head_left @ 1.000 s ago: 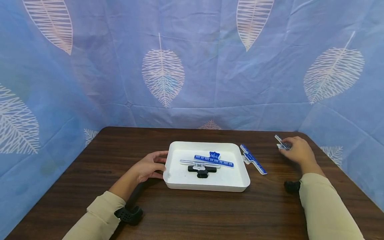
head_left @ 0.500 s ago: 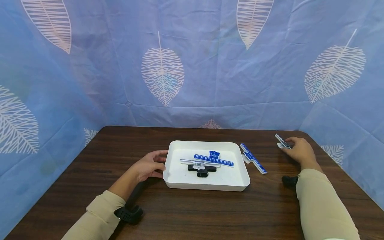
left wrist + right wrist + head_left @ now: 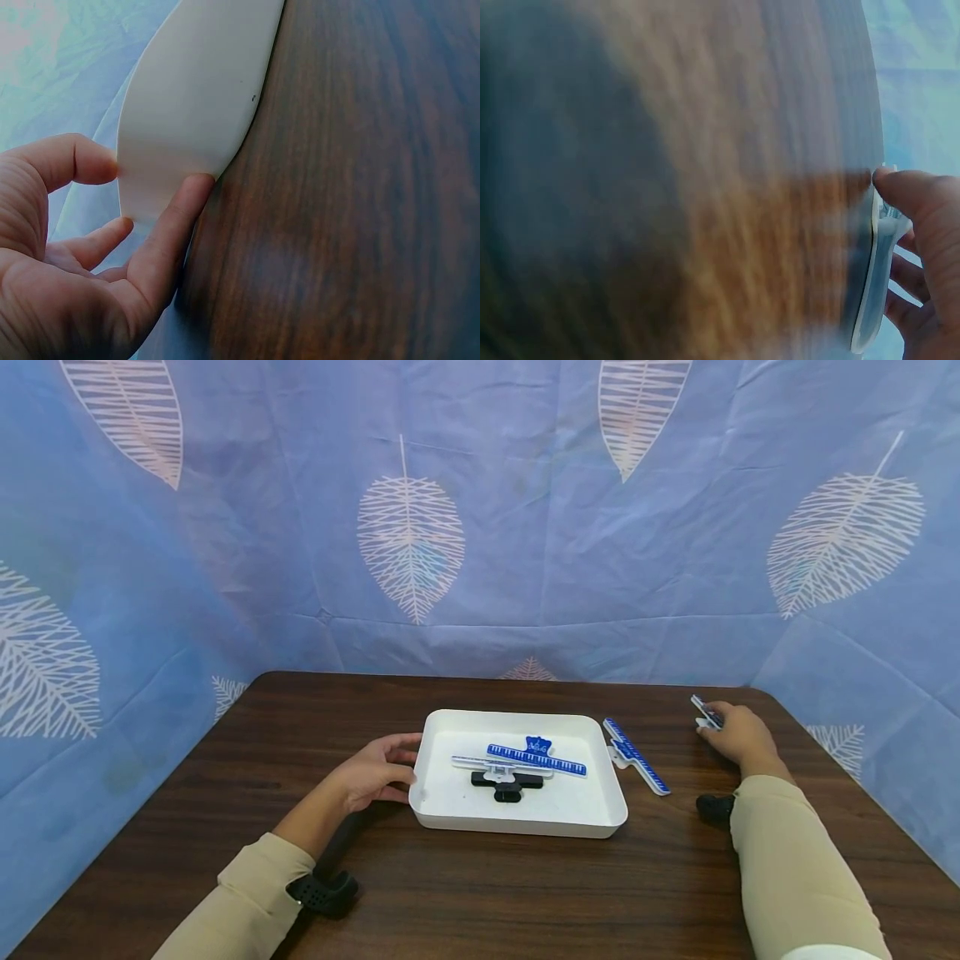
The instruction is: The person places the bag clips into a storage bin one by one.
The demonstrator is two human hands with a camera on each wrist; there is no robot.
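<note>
My left hand (image 3: pixel 372 774) touches the left wall of a white tray (image 3: pixel 517 822), fingers spread. In the left wrist view the thumb lies on the tray's outer wall (image 3: pixel 195 82) and a fingertip meets the rim. At the table's far right, my right hand (image 3: pixel 742 739) pinches a white-and-blue ruler clip (image 3: pixel 705 714) between thumb and fingers; its long bar (image 3: pixel 871 285) shows in the right wrist view. Inside the tray lie a blue ruler clip (image 3: pixel 536 759), a clear whitish clip (image 3: pixel 501 767) and a black clip (image 3: pixel 507 787), the clear one overlapping the black.
Another blue-and-white ruler clip (image 3: pixel 637 758) lies slantwise just outside the tray's right wall, its handle close against it. The dark wooden table (image 3: pixel 525 893) ends at a blue leaf-patterned cloth (image 3: pixel 502 543) behind and on both sides.
My right hand and forearm have shifted slightly left, the clip staying at the fingertips. The left hand, the tray and the other clips have stayed in place.
</note>
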